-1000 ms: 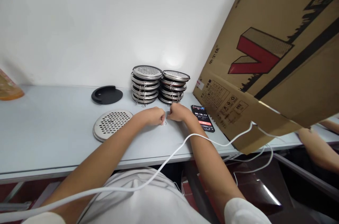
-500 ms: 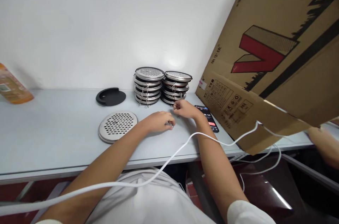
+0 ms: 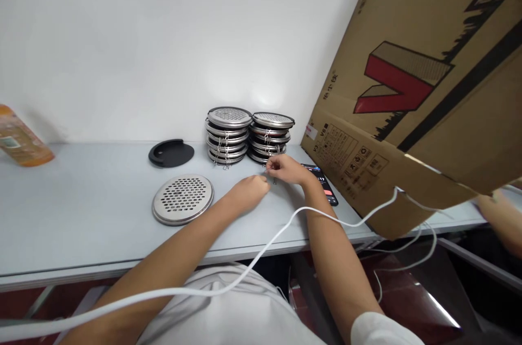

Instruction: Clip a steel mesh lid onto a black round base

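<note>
There are two stacks (image 3: 229, 117), one perforated disc (image 3: 183, 199), one black disc (image 3: 176, 155), one phone (image 3: 327, 190), one bottle (image 3: 25, 138), one carton (image 3: 411, 133)

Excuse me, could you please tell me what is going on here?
The person's left hand is curled closed beside the right hand, which seems to pinch a small thing, hard to make out. To their left a perforated disc lies on the table, with a black piece beyond it; behind the hands stand two clipped stacks.

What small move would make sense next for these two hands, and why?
Perhaps a slight fingertip adjustment by the right hand, with the left hand as support: the two almost meet, and the right's fingers look pinched, though anything between them is too small to identify.
</note>
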Tool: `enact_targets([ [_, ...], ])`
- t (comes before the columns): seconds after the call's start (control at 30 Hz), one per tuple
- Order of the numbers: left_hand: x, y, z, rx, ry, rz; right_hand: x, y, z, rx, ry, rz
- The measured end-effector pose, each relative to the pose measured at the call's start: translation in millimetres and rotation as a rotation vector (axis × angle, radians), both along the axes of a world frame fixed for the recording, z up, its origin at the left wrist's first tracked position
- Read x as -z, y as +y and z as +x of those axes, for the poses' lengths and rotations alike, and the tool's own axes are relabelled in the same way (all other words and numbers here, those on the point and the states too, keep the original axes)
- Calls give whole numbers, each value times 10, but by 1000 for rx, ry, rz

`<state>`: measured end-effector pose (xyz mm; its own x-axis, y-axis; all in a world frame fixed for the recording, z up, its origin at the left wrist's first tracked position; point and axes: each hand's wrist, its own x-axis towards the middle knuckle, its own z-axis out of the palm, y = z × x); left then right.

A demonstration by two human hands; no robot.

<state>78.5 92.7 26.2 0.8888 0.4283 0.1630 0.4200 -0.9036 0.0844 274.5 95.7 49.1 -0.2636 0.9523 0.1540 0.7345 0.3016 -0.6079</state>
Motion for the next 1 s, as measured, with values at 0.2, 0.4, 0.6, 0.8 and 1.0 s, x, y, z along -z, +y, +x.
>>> enact_targets([
  [0.2,105,-20,41,4,-17,66,10,18,25,31,23,42],
  [0.4,134,-43,32,-45,-135,-16,-9,-38,104,94,55,75],
  [0.6,7,172,-92,-193,-516,-312,30,-117,82,100,341,-31],
  [0.8,-92,408,-149,-183,-908,-643,-123,-153,-257,53,575,91],
  [1.0,-92,484,-156,-119,-1082,-878,-178,-147,-745,114,931,219],
])
